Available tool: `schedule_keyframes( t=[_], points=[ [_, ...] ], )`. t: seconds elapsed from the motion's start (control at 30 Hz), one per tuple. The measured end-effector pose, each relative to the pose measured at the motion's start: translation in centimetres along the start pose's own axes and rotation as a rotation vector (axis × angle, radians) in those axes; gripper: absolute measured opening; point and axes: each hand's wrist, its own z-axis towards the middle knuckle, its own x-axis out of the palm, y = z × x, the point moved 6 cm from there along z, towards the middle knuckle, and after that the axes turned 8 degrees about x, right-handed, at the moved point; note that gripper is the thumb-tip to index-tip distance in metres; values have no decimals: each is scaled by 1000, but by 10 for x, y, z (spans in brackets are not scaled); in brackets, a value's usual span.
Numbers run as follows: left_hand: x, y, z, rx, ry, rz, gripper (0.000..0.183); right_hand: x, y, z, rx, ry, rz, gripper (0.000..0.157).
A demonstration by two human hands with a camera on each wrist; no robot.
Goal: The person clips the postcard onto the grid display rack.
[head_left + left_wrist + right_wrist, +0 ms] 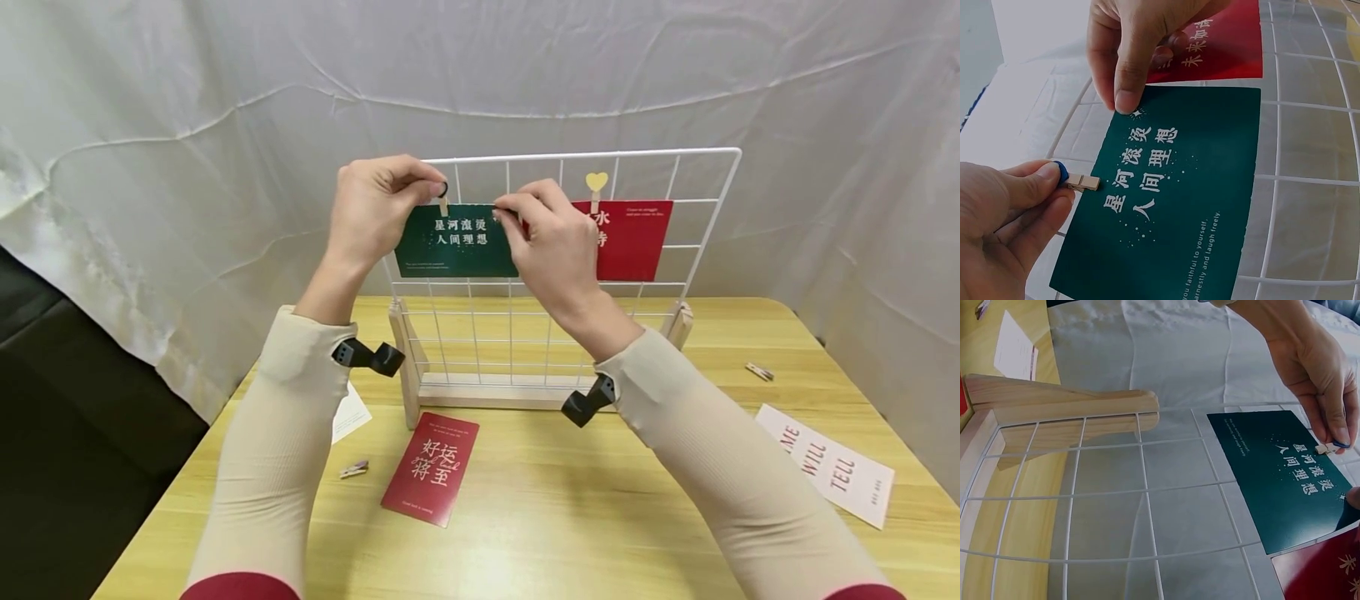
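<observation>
My left hand (367,208) pinches a small wooden clothespin (1084,182) with a dark blue top, between thumb and fingers. Its tip overlaps the top edge of a green card (457,254) with white lettering, which lies against a white wire grid rack (637,152). Thumb and fingers of my right hand (555,250) pinch the card's upper edge near its right corner. To the right, a red card (637,246) hangs on the grid under a clothespin with a yellow heart (596,181); my right hand covers part of it in the head view.
The grid stands on a wooden base (480,395). On the table (525,517) lie another red card (431,471), a white card (351,415) partly behind my left sleeve, a lettered white card (832,471) and loose clothespins (760,372). White cloth (487,75) hangs behind.
</observation>
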Motion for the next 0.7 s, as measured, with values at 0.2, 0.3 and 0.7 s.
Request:
schedule_keyframes(
  t=[0.2, 0.3, 0.7],
  points=[
    [2, 1, 0, -3, 10, 39, 9, 0, -1, 0, -28, -5, -7, 14],
    [3, 2, -1, -11, 14, 31, 8, 1, -1, 0, -23, 1, -3, 15],
    [3, 2, -1, -50, 32, 87, 11, 2, 1, 0, -54, 2, -25, 15]
  ],
)
